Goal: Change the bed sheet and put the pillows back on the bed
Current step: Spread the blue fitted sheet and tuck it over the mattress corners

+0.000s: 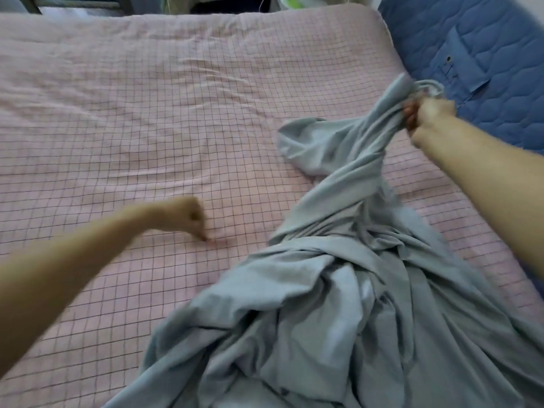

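A pink bed sheet with a thin dark grid [147, 119] covers the mattress across most of the view. A crumpled grey-blue sheet [338, 290] lies bunched on the bed's near right part. One twisted end of it rises to my right hand [426, 119], which grips it in a fist near the bed's right edge. My left hand [188, 219] hovers low over the pink sheet at centre left, fingers curled with the tips down at the fabric. It holds nothing that I can see. No pillows are in view.
A blue quilted cover or mattress [477, 48] lies beyond the bed's right edge, at the upper right. Dark furniture or a bed frame [35, 4] and some clutter show along the top edge.
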